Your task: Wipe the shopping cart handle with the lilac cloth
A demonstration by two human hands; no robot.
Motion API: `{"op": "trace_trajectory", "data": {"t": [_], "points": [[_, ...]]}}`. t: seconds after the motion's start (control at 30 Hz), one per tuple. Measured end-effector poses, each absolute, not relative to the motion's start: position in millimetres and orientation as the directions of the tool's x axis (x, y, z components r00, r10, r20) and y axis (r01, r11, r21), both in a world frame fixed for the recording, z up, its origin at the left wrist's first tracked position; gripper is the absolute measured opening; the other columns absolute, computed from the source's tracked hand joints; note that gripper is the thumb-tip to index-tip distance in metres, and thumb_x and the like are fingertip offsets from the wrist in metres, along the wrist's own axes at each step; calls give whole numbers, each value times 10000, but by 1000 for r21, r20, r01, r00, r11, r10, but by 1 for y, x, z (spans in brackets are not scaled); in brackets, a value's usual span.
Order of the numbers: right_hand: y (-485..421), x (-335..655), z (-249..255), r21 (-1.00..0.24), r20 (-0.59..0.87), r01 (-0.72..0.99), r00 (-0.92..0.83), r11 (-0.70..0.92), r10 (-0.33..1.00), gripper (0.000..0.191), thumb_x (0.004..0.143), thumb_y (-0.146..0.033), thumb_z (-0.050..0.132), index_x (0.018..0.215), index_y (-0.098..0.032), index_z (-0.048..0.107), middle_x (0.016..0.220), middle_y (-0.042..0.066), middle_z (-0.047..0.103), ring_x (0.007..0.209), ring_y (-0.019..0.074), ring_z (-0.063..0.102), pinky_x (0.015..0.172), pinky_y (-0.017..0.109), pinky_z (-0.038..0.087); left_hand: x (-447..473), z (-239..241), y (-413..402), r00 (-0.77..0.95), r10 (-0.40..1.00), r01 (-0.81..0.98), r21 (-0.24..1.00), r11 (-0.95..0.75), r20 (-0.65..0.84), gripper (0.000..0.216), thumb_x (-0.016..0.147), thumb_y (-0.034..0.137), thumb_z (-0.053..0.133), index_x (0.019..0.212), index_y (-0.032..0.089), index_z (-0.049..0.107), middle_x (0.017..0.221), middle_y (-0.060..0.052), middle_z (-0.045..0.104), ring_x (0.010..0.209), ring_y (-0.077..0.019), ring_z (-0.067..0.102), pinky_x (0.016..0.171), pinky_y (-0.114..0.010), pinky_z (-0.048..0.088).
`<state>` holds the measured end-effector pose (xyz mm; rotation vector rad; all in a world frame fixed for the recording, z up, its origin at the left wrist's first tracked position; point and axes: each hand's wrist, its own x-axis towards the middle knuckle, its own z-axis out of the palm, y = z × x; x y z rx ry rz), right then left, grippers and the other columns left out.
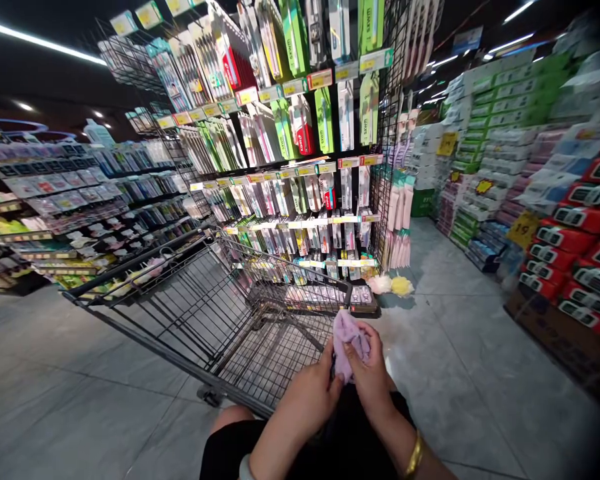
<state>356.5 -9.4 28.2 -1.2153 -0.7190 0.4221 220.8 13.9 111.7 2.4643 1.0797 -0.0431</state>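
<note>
A fuzzy lilac cloth point(347, 328), bunched up and soft-looking, is held between both hands just above my lap. My left hand point(311, 395) grips its lower left side, with the fingertips pressed against it. The fingers of my right hand point(372, 373) wrap round the right side, and the thumb lies across the front. Folds hide the cloth's full shape. Close beyond the hands stands a black wire shopping cart point(180, 363), with its basket mesh visible.
A rack of hanging toothbrush packs point(300, 127) rises behind the cart. Pink and yellow bath puffs point(401, 286) hang low at its right corner. Stacked red packs point(560, 243) line the right side of the aisle. Grey tiled floor point(445, 373) runs between them. More stocked shelves point(70, 187) stand left.
</note>
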Motion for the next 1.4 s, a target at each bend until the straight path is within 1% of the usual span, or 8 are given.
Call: {"op": "trace_trajectory", "data": {"t": [0.2, 0.37, 0.63, 0.8, 0.93, 1.13, 1.27, 1.4], "points": [[-14, 332, -20, -967, 227, 56, 622, 247, 750, 637, 816, -276, 594, 1421, -292, 395, 1463, 98, 452, 1333, 262, 451, 1086, 486, 402, 221, 115, 13, 710, 675, 691, 385, -612, -202, 787, 872, 311, 444, 1549, 179, 66, 1138, -112, 692, 997, -249, 655, 825, -315, 481], [-25, 341, -12, -966, 228, 32, 587, 258, 777, 789, 617, -72, 452, 1373, -297, 469, 1437, 63, 488, 1322, 243, 472, 1073, 461, 422, 219, 113, 14, 705, 673, 701, 361, -615, -223, 831, 843, 330, 473, 1548, 188, 59, 1073, -106, 702, 942, -259, 662, 778, -324, 484], [-21, 365, -9, -961, 278, 180, 598, 212, 752, 702, 556, -99, 423, 1210, -272, 611, 1225, 48, 613, 1169, 234, 565, 1036, 442, 431, 217, 109, 13, 679, 709, 724, 338, -602, -191, 803, 860, 393, 469, 1548, 226, 90, 1074, -95, 704, 965, -273, 664, 790, -338, 481], [-33, 356, -39, -988, 152, 85, 612, 126, 776, 567, 549, -118, 471, 1070, -230, 667, 1042, 47, 681, 1001, 246, 632, 934, 429, 503, 217, 113, 11, 658, 727, 746, 306, -592, -196, 806, 867, 415, 475, 1550, 235, 86, 1077, -96, 701, 978, -265, 658, 800, -331, 474], [-47, 365, -23, -993, 116, 38, 547, 114, 829, 395, 608, -173, 582, 987, -212, 684, 972, 48, 692, 945, 241, 639, 870, 371, 526, 217, 114, 9, 653, 737, 750, 287, -596, -176, 774, 895, 541, 409, 1548, 247, 117, 1083, -113, 696, 971, -289, 657, 790, -354, 475], [-45, 366, 17, -974, 224, 97, 555, 204, 801, 502, 650, -151, 556, 1137, -252, 625, 1120, 49, 641, 1030, 227, 607, 923, 369, 486, 217, 110, 8, 662, 740, 736, 291, -611, -120, 758, 882, 522, 437, 1534, 236, 179, 1075, -114, 700, 963, -299, 662, 781, -360, 482], [-37, 359, 27, -936, 349, 225, 498, 270, 794, 513, 639, -130, 520, 1123, -256, 634, 1159, 54, 610, 1097, 228, 572, 977, 380, 448, 216, 109, 8, 652, 751, 742, 299, -600, -109, 641, 863, 455, 463, 1457, 239, 360, 992, -96, 715, 891, -289, 675, 744, -356, 489], [-39, 363, 10, -961, 270, 193, 483, 199, 833, 444, 643, -177, 539, 1071, -239, 642, 1078, 53, 652, 992, 229, 617, 902, 377, 496, 213, 111, 11, 584, 808, 755, 413, -509, -72, 768, 793, 361, 531, 1505, 234, 273, 1099, -94, 701, 962, -294, 661, 806, -385, 499]]}}
